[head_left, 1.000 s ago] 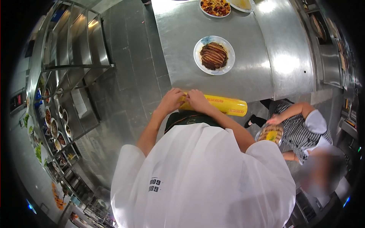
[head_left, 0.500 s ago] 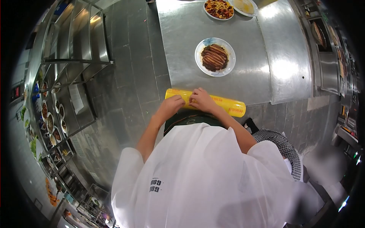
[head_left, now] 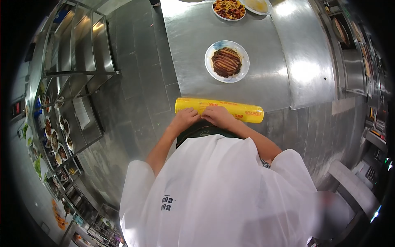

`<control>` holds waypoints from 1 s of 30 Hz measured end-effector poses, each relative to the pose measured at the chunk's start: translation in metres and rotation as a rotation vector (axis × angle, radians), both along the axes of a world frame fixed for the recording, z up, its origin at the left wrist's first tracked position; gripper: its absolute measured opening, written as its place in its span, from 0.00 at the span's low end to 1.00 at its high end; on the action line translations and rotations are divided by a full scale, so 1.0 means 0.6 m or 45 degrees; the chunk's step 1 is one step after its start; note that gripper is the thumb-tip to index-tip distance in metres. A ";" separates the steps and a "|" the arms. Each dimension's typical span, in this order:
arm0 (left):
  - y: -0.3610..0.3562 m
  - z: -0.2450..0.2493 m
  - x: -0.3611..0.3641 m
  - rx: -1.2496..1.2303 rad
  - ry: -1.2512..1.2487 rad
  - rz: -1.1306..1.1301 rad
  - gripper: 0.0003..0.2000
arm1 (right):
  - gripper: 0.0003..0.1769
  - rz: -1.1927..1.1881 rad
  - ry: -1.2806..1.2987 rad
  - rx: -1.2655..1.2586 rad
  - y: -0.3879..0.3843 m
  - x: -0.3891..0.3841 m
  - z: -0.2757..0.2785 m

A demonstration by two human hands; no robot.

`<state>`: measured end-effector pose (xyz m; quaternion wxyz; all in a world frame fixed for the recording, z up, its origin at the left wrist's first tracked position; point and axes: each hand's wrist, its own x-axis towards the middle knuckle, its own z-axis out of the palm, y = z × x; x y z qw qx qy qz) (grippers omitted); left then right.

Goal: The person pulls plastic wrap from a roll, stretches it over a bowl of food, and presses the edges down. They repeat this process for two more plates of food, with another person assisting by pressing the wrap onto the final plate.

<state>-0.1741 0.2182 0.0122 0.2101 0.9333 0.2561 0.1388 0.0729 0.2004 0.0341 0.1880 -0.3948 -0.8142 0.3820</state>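
A yellow roll of cling film (head_left: 220, 108) with red print lies crosswise at the near edge of the steel table, close against my body. My left hand (head_left: 187, 117) is closed at the roll's near side, left of its middle, fingers curled over it. Just beside it, my right hand (head_left: 217, 117) is closed too, its fingertips pinched at the near side of the roll. Whether a film edge is between the fingertips is too small to tell. Beyond the roll stands a white plate (head_left: 210, 73) of sliced meat (head_left: 226, 62) in dark sauce.
On the steel table (head_left: 263, 82), a plate of colourful diced food (head_left: 229, 9) and a plate with pale yellow contents (head_left: 258, 5) stand at the far end. Metal shelving (head_left: 78, 74) with several filled dishes is on the left. Grey floor tiles (head_left: 135, 61) lie between shelving and table.
Both hands have come down to the roll's near side and closer together. The roll's print has turned. The person in checked clothing at the right is now mostly out of sight.
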 end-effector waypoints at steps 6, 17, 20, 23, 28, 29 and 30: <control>-0.015 0.029 -0.019 0.181 -0.168 -0.074 0.06 | 0.11 0.179 -0.235 -0.048 0.049 0.051 -0.018; -0.002 0.061 0.014 -0.083 -0.191 0.218 0.08 | 0.06 0.227 -0.302 0.099 -0.031 0.030 0.074; -0.003 0.067 0.049 -0.156 -0.136 0.170 0.08 | 0.07 0.085 -0.247 -0.132 -0.020 0.036 0.069; -0.015 0.029 0.086 -0.155 -0.147 0.080 0.07 | 0.11 0.101 -0.045 -0.204 -0.005 0.057 0.038; -0.014 0.025 0.080 -0.116 -0.116 -0.102 0.06 | 0.14 0.142 -0.020 -0.188 0.043 0.119 0.025; -0.019 0.029 0.074 -0.095 -0.157 -0.033 0.06 | 0.14 0.127 -0.079 -0.111 0.051 0.131 0.017; -0.022 0.035 0.072 -0.075 -0.201 0.035 0.06 | 0.14 0.122 -0.079 -0.109 0.062 0.143 0.007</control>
